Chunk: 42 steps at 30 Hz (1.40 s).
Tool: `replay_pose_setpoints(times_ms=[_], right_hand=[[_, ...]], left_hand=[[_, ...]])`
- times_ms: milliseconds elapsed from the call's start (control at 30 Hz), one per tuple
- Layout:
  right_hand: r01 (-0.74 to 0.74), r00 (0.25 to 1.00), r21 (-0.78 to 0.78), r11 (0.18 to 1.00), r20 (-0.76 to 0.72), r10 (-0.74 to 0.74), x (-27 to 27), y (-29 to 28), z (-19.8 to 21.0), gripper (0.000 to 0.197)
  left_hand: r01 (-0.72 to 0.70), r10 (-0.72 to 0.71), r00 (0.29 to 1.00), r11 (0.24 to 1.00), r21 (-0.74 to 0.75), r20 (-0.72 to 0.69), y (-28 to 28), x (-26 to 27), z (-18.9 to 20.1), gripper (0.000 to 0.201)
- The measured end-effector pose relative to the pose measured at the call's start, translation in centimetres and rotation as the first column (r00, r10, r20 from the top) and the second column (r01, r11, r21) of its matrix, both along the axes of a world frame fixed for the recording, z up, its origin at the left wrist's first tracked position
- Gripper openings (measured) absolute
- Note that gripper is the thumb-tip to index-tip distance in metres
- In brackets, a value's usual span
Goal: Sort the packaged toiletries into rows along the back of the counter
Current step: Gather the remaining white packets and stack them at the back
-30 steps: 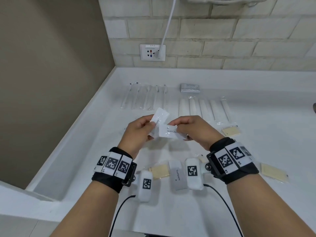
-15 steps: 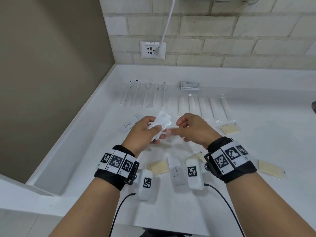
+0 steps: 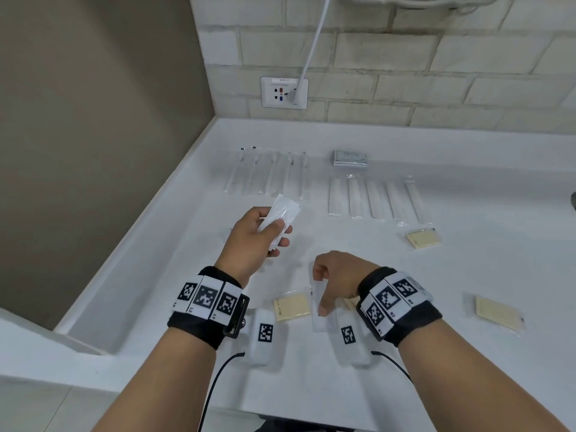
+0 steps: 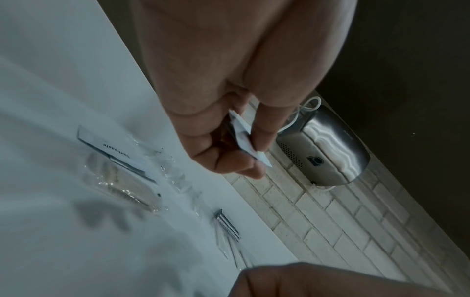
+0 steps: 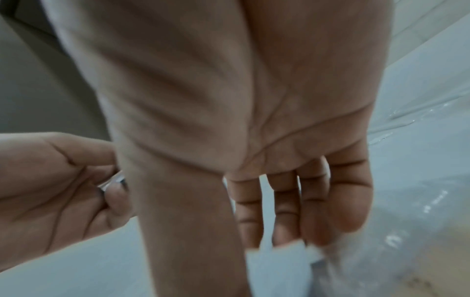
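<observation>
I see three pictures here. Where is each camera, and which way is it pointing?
Head: worn on the head, looking forward and down at the counter; both forearms, left hand and right hand show.
Left wrist: worn on the left wrist, looking along the palm to the fingers pinching white packets, with the brick wall beyond.
Right wrist: worn on the right wrist, looking along the palm to fingers reaching down to a white sachet.
Shared: head and left wrist views both show the packets in the left hand's grip.

A pale brick-tiled back wall (image 3: pixel 405 67) is being met by a plain taupe side wall (image 3: pixel 93 120) above a white counter (image 3: pixel 467 260).
</observation>
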State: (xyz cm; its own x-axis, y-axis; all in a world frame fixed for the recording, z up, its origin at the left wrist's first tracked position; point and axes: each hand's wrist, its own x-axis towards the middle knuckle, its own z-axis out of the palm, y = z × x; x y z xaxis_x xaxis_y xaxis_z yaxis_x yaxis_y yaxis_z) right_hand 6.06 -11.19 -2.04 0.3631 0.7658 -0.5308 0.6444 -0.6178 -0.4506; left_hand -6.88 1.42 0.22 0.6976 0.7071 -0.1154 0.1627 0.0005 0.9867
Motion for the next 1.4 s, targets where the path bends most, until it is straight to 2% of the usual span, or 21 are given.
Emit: replay_pose_setpoints(times_ms=[67, 133, 233, 333, 400, 500, 600, 633, 700, 833, 900, 1000, 1067, 1133, 1200, 1267, 1400], right_hand=[[0.02, 1.0, 0.077, 0.997, 0.017, -0.021, 0.3, 0.7, 0.2, 0.051], [0.037, 0.998, 0.223, 0.974, 0.04, -0.047, 0.7, 1.6, 1.0, 0.041], [0.05, 0.997, 0.442, 0.896, 0.026, -0.068, 1.1, 3.0, 3.2, 0.027], [0.084, 0.996, 0.593, 0.801, -0.058, -0.061, 1.1, 4.1, 5.6, 0.027], [0.123, 0.988, 0.629, 0.768, -0.153, -0.034, 0.7, 4.7, 6.9, 0.031], [0.148, 0.966, 0.599, 0.787, -0.256, 0.013, -0.1, 6.0, 7.2, 0.041], [0.123, 0.985, 0.605, 0.787, -0.174, -0.021, -0.8, 7.7, 6.1, 0.045], [0.118, 0.99, 0.619, 0.776, -0.134, -0.044, -0.9, 8.2, 5.8, 0.046], [0.116, 0.993, 0.655, 0.747, -0.062, -0.1, -0.9, 9.1, 5.5, 0.049], [0.109, 0.989, 0.708, 0.697, -0.008, -0.146, -0.8, 10.6, 5.9, 0.057], [0.128, 0.99, 0.711, 0.691, -0.054, -0.128, -0.5, 11.3, 5.8, 0.055], [0.258, 0.966, 0.681, 0.685, -0.201, -0.165, 0.5, 12.5, 4.7, 0.041], [0.276, 0.961, 0.63, 0.726, -0.21, -0.183, 1.0, 13.3, 3.4, 0.028], [0.154, 0.988, 0.555, 0.817, -0.088, -0.126, 1.1, 14.3, 1.9, 0.021], [-0.033, 0.998, 0.439, 0.898, 0.065, 0.005, 0.7, 15.4, 0.8, 0.028], [-0.172, 0.973, 0.304, 0.937, 0.202, 0.113, 0.2, 16.6, 0.0, 0.036], [-0.167, 0.934, 0.153, 0.974, 0.34, 0.107, -0.4, 18.3, -0.7, 0.054]], left_hand=[[-0.013, 0.013, 1.0, 1.0, -0.009, -0.003, 0.3, -0.3, -0.2, 0.02], [-0.031, 0.031, 0.999, 0.999, -0.023, -0.013, 0.6, -0.5, -0.5, 0.021], [-0.071, 0.071, 0.997, 0.996, -0.046, -0.018, 1.1, -0.8, -1.0, 0.023], [-0.125, 0.124, 0.992, 0.99, -0.07, -0.024, 1.7, -1.1, -1.2, 0.027], [-0.152, 0.153, 0.988, 0.979, -0.136, -0.008, 2.1, -1.2, -1.1, 0.029], [-0.148, 0.166, 0.985, 0.956, -0.253, 0.049, 2.3, -1.2, -0.5, 0.026], [-0.064, 0.093, 0.991, 0.958, -0.278, 0.092, 2.6, -1.2, 0.2, 0.037], [-0.06, 0.085, 0.992, 0.967, -0.246, 0.092, 2.8, -1.1, 0.3, 0.032], [-0.088, 0.102, 0.992, 0.983, -0.163, 0.076, 3.6, -1.1, 0.6, 0.019], [-0.144, 0.153, 0.985, 0.985, -0.099, 0.085, 5.3, -1.2, 0.7, 0.025], [-0.186, 0.198, 0.974, 0.977, -0.105, 0.115, 6.2, -1.3, 0.9, 0.025], [-0.277, 0.293, 0.94, 0.955, -0.109, 0.173, 7.6, -1.7, 1.4, 0.024], [-0.315, 0.333, 0.921, 0.942, -0.116, 0.205, 8.6, -2.0, 1.7, 0.024], [-0.314, 0.334, 0.911, 0.942, -0.12, 0.241, 9.3, -2.3, 1.9, 0.025], [-0.299, 0.323, 0.908, 0.946, -0.125, 0.267, 9.7, -2.5, 2.2, 0.026], [-0.288, 0.315, 0.908, 0.948, -0.134, 0.277, 10.1, -2.6, 2.2, 0.025], [-0.286, 0.313, 0.918, 0.948, -0.139, 0.245, 10.7, -2.6, 1.7, 0.028]])
